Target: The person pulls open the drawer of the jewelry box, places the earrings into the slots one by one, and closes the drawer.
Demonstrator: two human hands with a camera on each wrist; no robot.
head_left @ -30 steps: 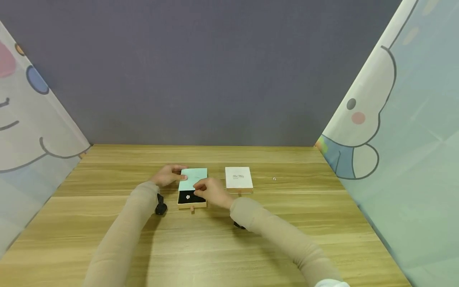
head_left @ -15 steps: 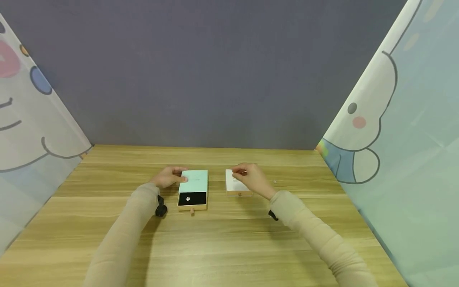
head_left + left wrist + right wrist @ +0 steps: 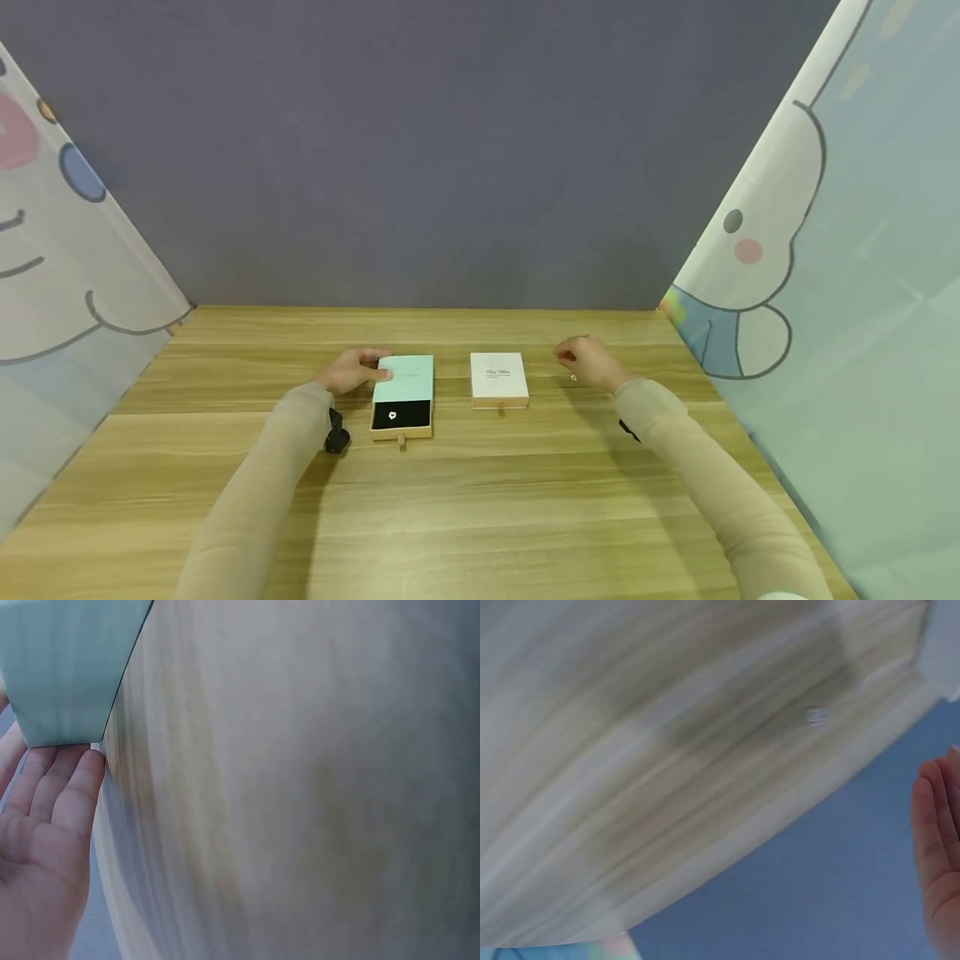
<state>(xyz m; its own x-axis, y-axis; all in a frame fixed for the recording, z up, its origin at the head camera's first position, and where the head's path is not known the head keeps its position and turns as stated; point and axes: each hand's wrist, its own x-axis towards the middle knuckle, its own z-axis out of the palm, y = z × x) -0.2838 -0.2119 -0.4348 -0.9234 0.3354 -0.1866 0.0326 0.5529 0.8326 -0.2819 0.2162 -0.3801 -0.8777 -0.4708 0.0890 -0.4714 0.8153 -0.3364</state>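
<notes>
A mint-green drawer box sits on the table, with its tan-edged drawer pulled out towards me. On the drawer's black lining lies a small shiny piece of jewellery, too small to name surely. My left hand grips the box at its left side, and in the left wrist view the fingertips touch its end. My right hand hovers over the table at the right, nothing visible in its fingers. Just below it lies a small silvery ring, also seen apart from the fingers in the right wrist view.
Between the hands stands a closed white drawer box with dark lettering and a small pull tab. The wooden table runs back to a dark grey wall. Cartoon-printed curtains hang on both sides.
My right hand has moved right, from the mint box's drawer, over the white box, to above the silvery ring. The left hand has stayed at the mint box.
</notes>
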